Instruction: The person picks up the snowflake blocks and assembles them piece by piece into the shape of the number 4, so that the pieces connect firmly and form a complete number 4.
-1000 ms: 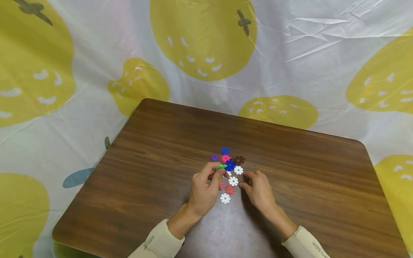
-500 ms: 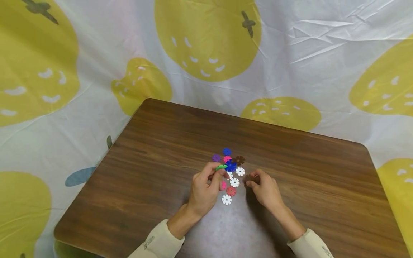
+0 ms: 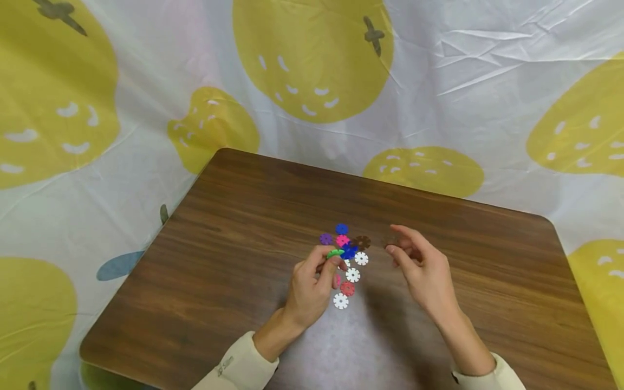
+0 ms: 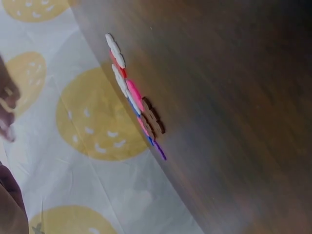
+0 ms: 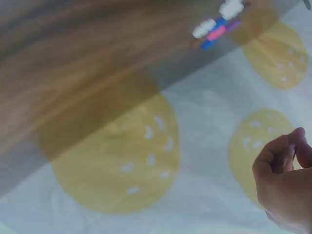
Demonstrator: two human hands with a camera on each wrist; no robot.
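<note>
In the head view, my left hand (image 3: 312, 287) pinches a green notched plastic disc (image 3: 335, 253) edge-on between thumb and forefinger. A dark blue notched disc (image 3: 349, 251) shows right against the green one's edge. My right hand (image 3: 429, 271) is raised to the right, thumb and forefinger pinching a brown notched disc (image 3: 390, 240) that blends into the table. Around the left fingertips lie several flat discs: a white disc (image 3: 353, 275), a red disc (image 3: 347, 288), a brown disc (image 3: 362, 242), a purple disc (image 3: 326, 239) and a pink disc (image 3: 343, 240).
The dark wood table (image 3: 234, 216) has rounded corners. Behind and left of it hangs a white curtain (image 3: 302, 135) with yellow fruit prints. Another white disc (image 3: 340, 301) lies at the near end of the group.
My right hand has picked up a brown disc beside the group, then lifted it up and to the right. The left hand stays in place with the green disc.
</note>
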